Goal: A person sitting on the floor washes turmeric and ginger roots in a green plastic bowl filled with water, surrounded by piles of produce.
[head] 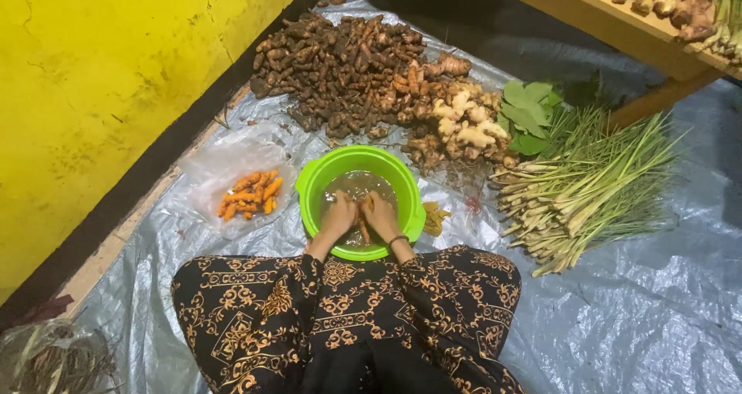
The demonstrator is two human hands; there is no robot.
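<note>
A person sits on the floor with a green bowl (313, 189) just in front of their knees. The bowl holds muddy brown water. Both hands are inside it, down in the water. The left hand (338, 216) and the right hand (382, 215) sit close side by side, with fingers curled in. Between them is a small orange root (363, 225) — it looks like both hands hold it, but how tight the grip is cannot be told from here.

To the left of the bowl lies a clear plastic bag (209, 170), spread open on the floor. On it rests a little heap of clean orange roots (249, 194).

Behind the bowl is a big pile of dark brown roots (340, 69), still dirty. Next to that pile sits a smaller heap of pale ginger (464, 123). A bunch of green leaves (528, 116) lies just past the ginger. To the right of the bowl is a thick bundle of long green stalks (587, 185).

All of this rests on a grey plastic sheet (657, 301) — it covers the floor beside a yellow wall (93, 93). A wooden shelf (618, 23) at the top right holds more ginger.
</note>
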